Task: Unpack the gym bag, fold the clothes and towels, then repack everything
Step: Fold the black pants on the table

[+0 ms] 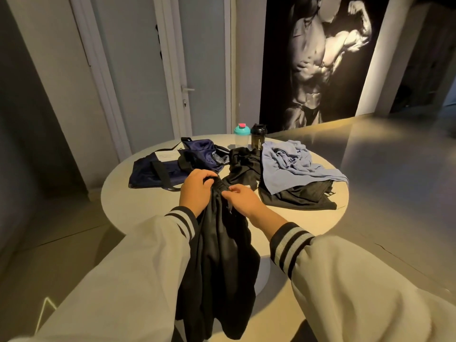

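round table [296,223]; white door [202,70] behind; bodybuilder poster [320,58] right

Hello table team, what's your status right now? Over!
Hands: left hand grips, right hand pinches black garment waistband. Garment unfolded, hanging over the table edge. Navy gym bag, blue towel, other black clothes lie beyond; nothing blocking.

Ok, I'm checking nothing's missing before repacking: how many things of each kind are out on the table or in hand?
Gym bag: 1
Shaker bottles: 2, teal-lidded bottle, black bottle
Blue towel: 1
Black garments: 3 as far as I can tell, held garment, middle garment, garment under the towel
Total: 7
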{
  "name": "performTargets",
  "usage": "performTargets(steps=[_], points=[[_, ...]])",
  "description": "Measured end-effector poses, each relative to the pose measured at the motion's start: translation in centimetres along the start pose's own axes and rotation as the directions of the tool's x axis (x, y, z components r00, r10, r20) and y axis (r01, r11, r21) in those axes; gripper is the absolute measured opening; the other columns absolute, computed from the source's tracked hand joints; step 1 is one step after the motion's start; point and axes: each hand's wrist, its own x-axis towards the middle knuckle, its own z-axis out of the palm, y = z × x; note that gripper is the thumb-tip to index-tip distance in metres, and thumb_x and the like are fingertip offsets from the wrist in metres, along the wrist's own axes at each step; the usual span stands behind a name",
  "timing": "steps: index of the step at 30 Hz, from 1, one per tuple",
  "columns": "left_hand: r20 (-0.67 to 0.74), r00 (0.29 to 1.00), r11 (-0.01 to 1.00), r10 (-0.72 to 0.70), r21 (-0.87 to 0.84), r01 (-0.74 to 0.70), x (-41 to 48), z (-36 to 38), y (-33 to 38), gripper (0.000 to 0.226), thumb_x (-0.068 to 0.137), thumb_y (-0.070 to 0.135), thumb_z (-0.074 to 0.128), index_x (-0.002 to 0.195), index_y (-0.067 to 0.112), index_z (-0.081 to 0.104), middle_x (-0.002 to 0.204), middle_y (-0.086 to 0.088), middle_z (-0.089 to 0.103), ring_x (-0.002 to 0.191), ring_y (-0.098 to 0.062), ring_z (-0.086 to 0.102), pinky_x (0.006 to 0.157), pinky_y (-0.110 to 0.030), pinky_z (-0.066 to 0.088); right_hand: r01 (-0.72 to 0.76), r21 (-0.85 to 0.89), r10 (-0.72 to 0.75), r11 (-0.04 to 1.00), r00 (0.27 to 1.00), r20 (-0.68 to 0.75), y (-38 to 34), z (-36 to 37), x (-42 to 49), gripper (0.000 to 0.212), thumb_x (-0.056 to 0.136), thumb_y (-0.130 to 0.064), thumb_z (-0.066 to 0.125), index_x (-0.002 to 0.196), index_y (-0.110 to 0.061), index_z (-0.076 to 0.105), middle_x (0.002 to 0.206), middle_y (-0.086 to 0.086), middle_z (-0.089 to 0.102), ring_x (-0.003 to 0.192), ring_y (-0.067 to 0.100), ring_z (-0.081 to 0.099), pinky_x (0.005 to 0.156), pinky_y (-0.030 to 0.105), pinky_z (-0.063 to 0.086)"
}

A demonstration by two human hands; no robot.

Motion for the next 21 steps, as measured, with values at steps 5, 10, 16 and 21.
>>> performTargets(steps=[5, 10, 16, 21], points=[[-0.034, 0.999, 0.996, 0.039, -0.082, -0.042, -0.3, -0.7, 0.2, 0.021, 0.1, 0.01, 0.056, 0.108, 0.021, 0.072, 0.114, 0.003, 0.062, 0.106, -0.01, 0.057, 0.092, -0.014, 0.038, -0.241, 0.034, 0.228, 0.97, 0.949, 0.219, 1.2, 0.1, -0.1, 0.026, 0.086, -0.033, 0.061, 0.099, -0.012, 0.067, 0.099, 0.005, 0.064, 0.082, 0.018, 0.056, 0.075, 0.034, 0.042], [-0.07, 0.996, 0.995, 0.056, -0.081, -0.062, -0.3, -1.6, -0.3, 0.02, 0.099, 0.009, 0.057, 0.107, 0.019, 0.072, 0.113, 0.003, 0.062, 0.103, -0.002, 0.053, 0.086, 0.002, 0.032, -0.158, -0.079, 0.167, 0.984, 0.977, 0.133, 1.8, -0.3, 1.0, 0.021, 0.092, -0.03, 0.064, 0.08, -0.013, 0.061, 0.083, 0.006, 0.06, 0.074, 0.019, 0.053, 0.065, 0.031, 0.039], [0.022, 0.999, 0.991, -0.032, 0.134, 0.029, 0.3, -2.2, -0.6, 0.021, 0.098, 0.015, 0.057, 0.112, 0.023, 0.07, 0.119, -0.001, 0.061, 0.104, -0.019, 0.057, 0.095, -0.035, 0.046, -0.029, -0.465, -0.139, 0.885, 0.936, -0.323, 0.2, -1.3, 2.6, 0.024, 0.1, -0.017, 0.051, 0.111, -0.026, 0.07, 0.113, 0.004, 0.063, 0.108, 0.03, 0.055, 0.085, 0.04, 0.03], [0.159, 0.984, 0.94, -0.074, 0.341, 0.016, 0.7, -2.9, 0.3, 0.031, 0.097, 0.017, 0.052, 0.123, 0.024, 0.066, 0.125, -0.003, 0.06, 0.113, -0.027, 0.059, 0.103, -0.041, 0.041, 0.054, -0.607, -0.336, 0.793, 0.87, -0.361, -0.4, -2.6, 2.7, 0.034, 0.099, -0.016, 0.053, 0.122, -0.035, 0.068, 0.119, -0.005, 0.058, 0.115, 0.023, 0.048, 0.088, 0.041, 0.031]])
